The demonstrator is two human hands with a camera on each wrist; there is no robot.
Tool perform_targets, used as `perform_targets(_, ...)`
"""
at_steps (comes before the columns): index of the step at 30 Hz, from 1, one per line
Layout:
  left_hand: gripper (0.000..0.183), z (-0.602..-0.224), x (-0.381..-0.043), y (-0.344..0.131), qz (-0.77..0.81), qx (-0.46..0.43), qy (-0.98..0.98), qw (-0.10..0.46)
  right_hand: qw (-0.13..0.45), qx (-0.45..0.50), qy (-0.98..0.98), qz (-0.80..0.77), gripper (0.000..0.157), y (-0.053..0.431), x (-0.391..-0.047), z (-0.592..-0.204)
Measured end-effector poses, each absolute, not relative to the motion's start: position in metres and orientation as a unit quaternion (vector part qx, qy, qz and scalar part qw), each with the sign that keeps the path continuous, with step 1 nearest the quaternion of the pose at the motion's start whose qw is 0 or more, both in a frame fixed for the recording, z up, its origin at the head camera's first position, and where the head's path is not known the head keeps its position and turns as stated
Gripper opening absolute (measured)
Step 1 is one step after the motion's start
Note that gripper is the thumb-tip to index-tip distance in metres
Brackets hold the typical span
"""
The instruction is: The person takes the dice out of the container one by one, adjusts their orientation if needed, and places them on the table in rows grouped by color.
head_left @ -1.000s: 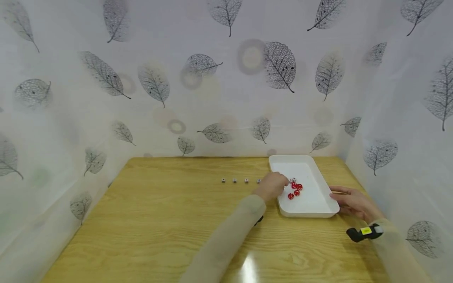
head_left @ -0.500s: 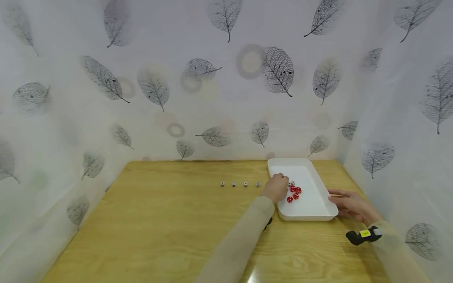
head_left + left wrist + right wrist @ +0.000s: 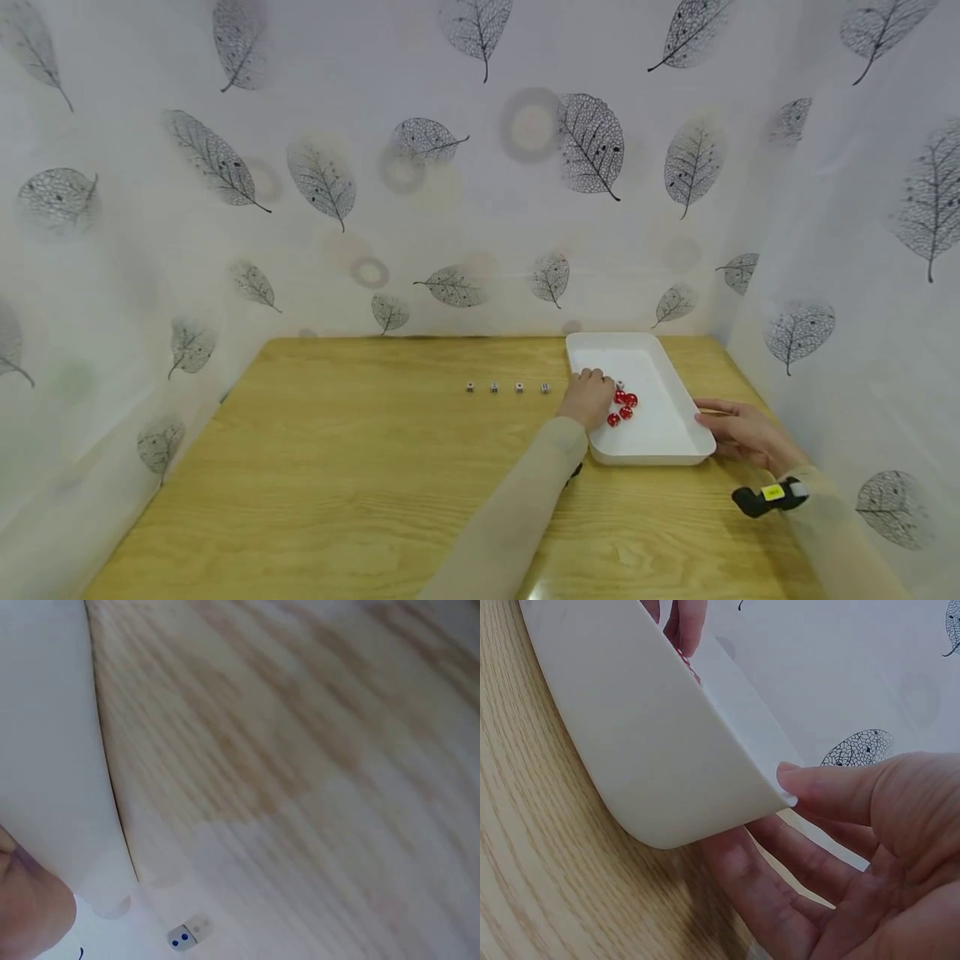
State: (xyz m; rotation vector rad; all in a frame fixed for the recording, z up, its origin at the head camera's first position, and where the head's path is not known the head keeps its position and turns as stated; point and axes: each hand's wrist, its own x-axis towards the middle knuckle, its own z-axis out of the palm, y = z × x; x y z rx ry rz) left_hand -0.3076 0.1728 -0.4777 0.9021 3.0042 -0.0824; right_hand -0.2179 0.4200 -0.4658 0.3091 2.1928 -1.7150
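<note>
My left hand (image 3: 588,397) reaches over the left side of a white tray (image 3: 667,433), fingers bent down among the dice; its fingertips are hidden, so whether they pinch a die cannot be seen. Several red dice (image 3: 626,412) lie right beside the fingers, with one white die (image 3: 620,385) just behind them. My right hand (image 3: 832,855) holds the tray's near right corner, thumb on the rim and fingers below it. Several white dice (image 3: 519,388) stand in a spaced row on the table left of the tray; in the left wrist view one white die (image 3: 181,937) shows blue dots.
The wood-grain table (image 3: 337,467) spreads left and forward of the tray. A white curtain with leaf prints (image 3: 450,208) surrounds it at the back and both sides; the right side hangs close to my right arm.
My left hand has moved slightly right, deeper into the tray. One of two white dice beside its fingers is no longer visible. My right hand keeps its place on the tray.
</note>
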Motion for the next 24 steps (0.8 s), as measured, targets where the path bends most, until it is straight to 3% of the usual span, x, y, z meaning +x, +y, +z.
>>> perform_targets(17,0.02,-0.483,-0.313,0.171,0.039,0.283,0.958,-0.024,0.168,0.143,0.781,-0.584,0.076,0.417,-0.222,-0.468)
perform_targets(24,0.025,-0.475,-0.317,0.164,0.137,0.31,0.94,-0.033,0.167,0.134,0.787,-0.578,0.074,0.419,-0.223,-0.467)
